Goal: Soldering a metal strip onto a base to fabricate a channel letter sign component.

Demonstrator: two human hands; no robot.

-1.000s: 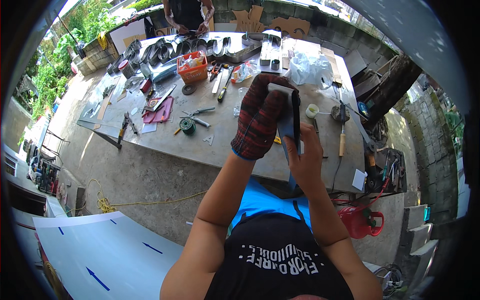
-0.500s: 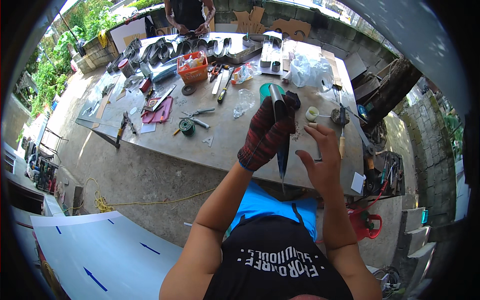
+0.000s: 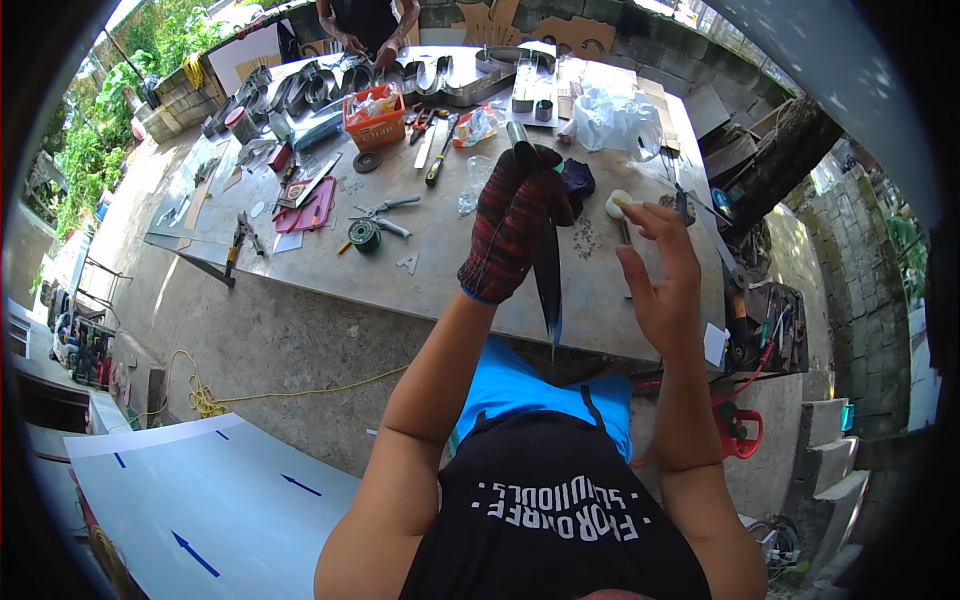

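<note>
My left hand wears a dark red knitted glove and grips a long, narrow, shiny metal strip, held edge-on above the workbench. The strip runs from the glove down to a point near my chest. My bare right hand hovers just right of the strip with fingers spread, and I cannot tell whether it touches the strip. Beyond the hands, a dark cloth and a pale roll of tape lie on the bench.
The bench carries an orange box, pliers, a green wire spool, a clear plastic bag and bent metal letter shapes. Another person works at its far end. A white sheet with blue arrows lies lower left, a red canister right.
The gloved hand has turned the metal strip from broadside to edge-on. My right hand has let go of it and opened beside it.
</note>
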